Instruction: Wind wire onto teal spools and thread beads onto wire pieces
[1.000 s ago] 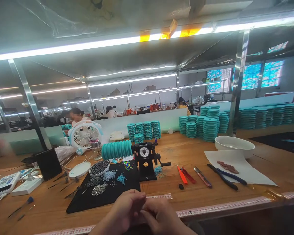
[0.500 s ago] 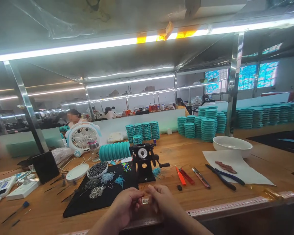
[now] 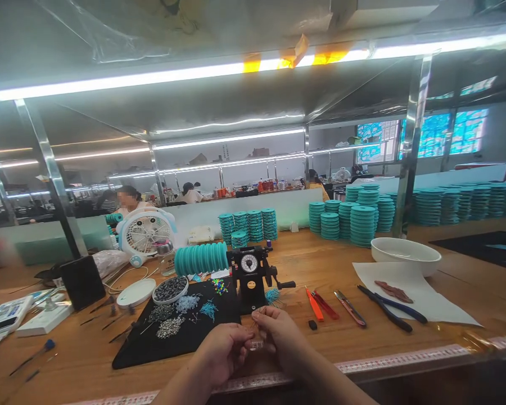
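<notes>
My left hand (image 3: 225,351) is closed in a pinch near the table's front edge; what it holds is too small to make out. Close on its right, my right hand (image 3: 280,332) pinches something thin and hard to see, with its fingertips slightly higher. Just behind both hands stands a black winding machine (image 3: 249,275) with a dial and a crank, carrying a row of teal spools (image 3: 200,259) on its left. A black mat (image 3: 177,332) to the left bears a dish of dark beads (image 3: 171,289), silvery pieces (image 3: 169,327) and light blue pieces (image 3: 187,304).
Right of the hands lie an orange tool (image 3: 314,304), a craft knife (image 3: 349,308) and dark pliers (image 3: 392,308). A white bowl (image 3: 406,256) stands behind white paper. Teal spool stacks, a fan (image 3: 147,235) and a metal post (image 3: 409,152) stand farther back.
My right hand has risen slightly, and its fingertips are now farther from my left fingers. Both hands stay pinched. The whole view has shifted a little.
</notes>
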Demonstrator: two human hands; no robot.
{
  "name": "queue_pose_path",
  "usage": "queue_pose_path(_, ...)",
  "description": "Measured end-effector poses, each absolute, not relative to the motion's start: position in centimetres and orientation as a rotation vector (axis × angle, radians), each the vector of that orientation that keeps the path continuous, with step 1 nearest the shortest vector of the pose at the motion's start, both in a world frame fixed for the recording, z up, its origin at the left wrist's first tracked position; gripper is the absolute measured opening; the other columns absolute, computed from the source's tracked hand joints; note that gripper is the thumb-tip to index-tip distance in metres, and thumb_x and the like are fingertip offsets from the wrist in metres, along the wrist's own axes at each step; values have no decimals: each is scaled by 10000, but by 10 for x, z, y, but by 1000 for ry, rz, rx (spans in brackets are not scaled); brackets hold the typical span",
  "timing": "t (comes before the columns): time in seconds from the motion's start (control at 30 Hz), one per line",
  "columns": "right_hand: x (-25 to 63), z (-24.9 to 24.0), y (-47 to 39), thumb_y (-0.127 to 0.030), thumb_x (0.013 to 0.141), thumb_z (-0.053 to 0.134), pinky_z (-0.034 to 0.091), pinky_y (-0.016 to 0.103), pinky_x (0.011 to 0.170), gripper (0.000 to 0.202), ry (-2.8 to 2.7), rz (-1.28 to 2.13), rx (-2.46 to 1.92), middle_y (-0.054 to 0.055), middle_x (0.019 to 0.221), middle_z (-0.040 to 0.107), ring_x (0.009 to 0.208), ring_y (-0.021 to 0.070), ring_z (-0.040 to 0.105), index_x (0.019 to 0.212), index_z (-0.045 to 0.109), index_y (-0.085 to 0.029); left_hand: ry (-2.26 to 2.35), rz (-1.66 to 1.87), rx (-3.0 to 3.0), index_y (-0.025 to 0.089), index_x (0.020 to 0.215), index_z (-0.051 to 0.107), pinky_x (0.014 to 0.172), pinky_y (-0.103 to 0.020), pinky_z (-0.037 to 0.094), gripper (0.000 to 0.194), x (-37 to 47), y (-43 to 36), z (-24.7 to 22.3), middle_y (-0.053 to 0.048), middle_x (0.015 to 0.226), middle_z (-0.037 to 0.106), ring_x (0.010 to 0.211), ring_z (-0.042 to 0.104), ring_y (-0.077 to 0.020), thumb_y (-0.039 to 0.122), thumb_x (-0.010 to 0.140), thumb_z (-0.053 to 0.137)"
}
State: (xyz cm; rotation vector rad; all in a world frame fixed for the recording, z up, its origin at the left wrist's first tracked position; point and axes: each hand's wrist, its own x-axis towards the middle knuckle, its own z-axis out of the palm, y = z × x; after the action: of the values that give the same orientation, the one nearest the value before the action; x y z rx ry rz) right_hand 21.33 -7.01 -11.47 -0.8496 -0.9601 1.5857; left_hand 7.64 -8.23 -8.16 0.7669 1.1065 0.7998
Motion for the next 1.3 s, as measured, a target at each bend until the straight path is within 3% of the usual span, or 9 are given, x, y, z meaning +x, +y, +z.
queue_pose_path(0.13, 225, -112, -64, -479, 582, 742, 129, 183, 337, 376, -1173, 1645, -817, -86, 427, 400, 361, 37, 253, 652, 585, -145, 1100, 723, 757, 92, 620, 582, 368, -104, 306, 71, 76, -76, -81, 6, 492, 515, 371, 430, -34, 51, 669, 613)
queue_pose_path(0.23, 238, -106, -59, -427, 637, 730, 228, 186, 375, 334, -1357, 1632, -803, -50, 482, 494, 397, 55, 345, 760, 682, -120, 1092, 701, 778, 95, 623, 586, 362, -106, 297, 62, 76, -71, -81, 12, 483, 506, 373, 426, -36, 60, 660, 622)
queue_pose_path(0.33, 248, -101, -56, -288, 640, 733, 389, 220, 554, 229, -1513, 1578, -769, 11, 692, 639, 595, 116, 528, 812, 717, -137, 1057, 685, 816, 94, 621, 590, 377, -110, 305, 74, 75, -70, -81, 11, 488, 508, 393, 434, -38, 88, 635, 663)
queue_pose_path(0.43, 252, -102, -54, -238, 632, 711, 411, 249, 722, 140, -1578, 1519, -750, 21, 829, 657, 781, 159, 570, 746, 705, -156, 1029, 664, 857, 94, 617, 590, 390, -118, 311, 124, 74, -69, -82, 5, 501, 519, 401, 435, -38, 128, 608, 708)
queue_pose_path(0.53, 249, -107, -52, -313, 647, 683, 419, 255, 627, 178, -1588, 1522, -778, 3, 711, 627, 644, 143, 559, 732, 652, -160, 1013, 643, 896, 97, 590, 583, 395, -132, 301, 184, 74, -68, -82, -1, 503, 527, 409, 434, -43, 156, 563, 756)
queue_pose_path(0.67, 244, -111, -52, -354, 671, 628, 315, 212, 444, 196, -1602, 1497, -850, -51, 529, 517, 416, 82, 392, 707, 569, -171, 993, 632, 935, 93, 574, 584, 412, -148, 294, 196, 74, -68, -82, -9, 493, 531, 421, 442, -55, 147, 539, 770)
queue_pose_path(1.0, 233, -103, -64, -192, 678, 548, 307, 236, 549, 106, -1609, 1113, -960, -43, 562, 447, 578, 119, 399, 584, 503, -175, 898, 851, 906, 128, 574, 538, 444, -162, 277, 177, 80, -81, -87, 8, 513, 513, 451, 408, -58, 121, 547, 712)
queue_pose_path(1.13, 229, -105, -66, -230, 685, 551, 337, 232, 527, 122, -1581, 1116, -978, -40, 549, 466, 545, 117, 430, 585, 501, -179, 918, 937, 914, 126, 573, 551, 426, -168, 255, 160, 81, -81, -93, 18, 482, 484, 438, 384, -61, 140, 574, 710)
queue_pose_path(1.3, 232, -109, -67, -332, 713, 519, 292, 223, 374, 153, -1518, 1204, -1041, -49, 510, 493, 365, 95, 383, 695, 529, -181, 977, 960, 873, 111, 625, 581, 438, -158, 271, 112, 76, -79, -95, 18, 528, 489, 457, 399, -54, 114, 593, 689)
